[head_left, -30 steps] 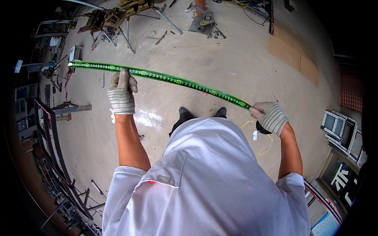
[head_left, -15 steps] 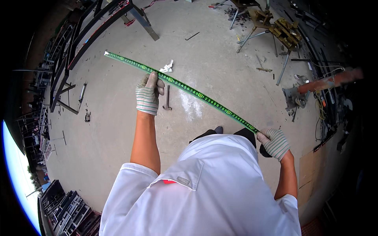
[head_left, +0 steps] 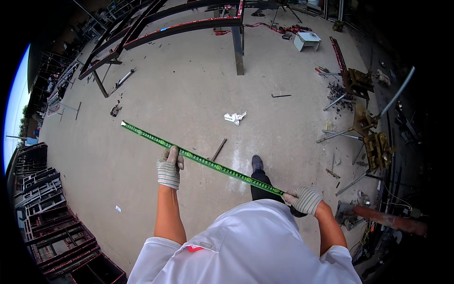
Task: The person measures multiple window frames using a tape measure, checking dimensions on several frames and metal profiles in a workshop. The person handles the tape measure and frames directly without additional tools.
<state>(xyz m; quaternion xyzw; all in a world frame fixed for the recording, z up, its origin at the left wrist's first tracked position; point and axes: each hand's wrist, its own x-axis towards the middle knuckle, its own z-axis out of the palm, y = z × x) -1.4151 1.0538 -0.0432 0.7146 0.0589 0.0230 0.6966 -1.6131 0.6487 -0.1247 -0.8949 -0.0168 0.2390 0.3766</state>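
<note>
A long green tape measure blade [head_left: 230,173] stretches slantwise in front of me, its pale metal tip at the far left and its other end low at the right. My left hand [head_left: 168,170], in a striped knit glove, pinches the blade between thumb and fingers some way in from the tip. At the near right end, my right hand [head_left: 306,199], gloved likewise, is closed on the tape; whether the case sits in that palm is hidden. Below the blade's middle, a hammer [head_left: 219,149] lies on the floor, partly covered by it.
A dark steel frame on legs [head_left: 184,24] stands ahead. Crumpled white paper [head_left: 234,118] and a thin rod [head_left: 281,96] lie on the concrete floor. Yellowish metal stands [head_left: 378,150] and a rusty pipe [head_left: 390,221] are at the right. Stacked frames [head_left: 56,236] line the left. A white stool-like box [head_left: 307,39] stands farther off.
My view has swung and moved forward; the steel frame now shows more fully ahead. One foot is stepped out in front. Both hands keep their hold on the stretched tape.
</note>
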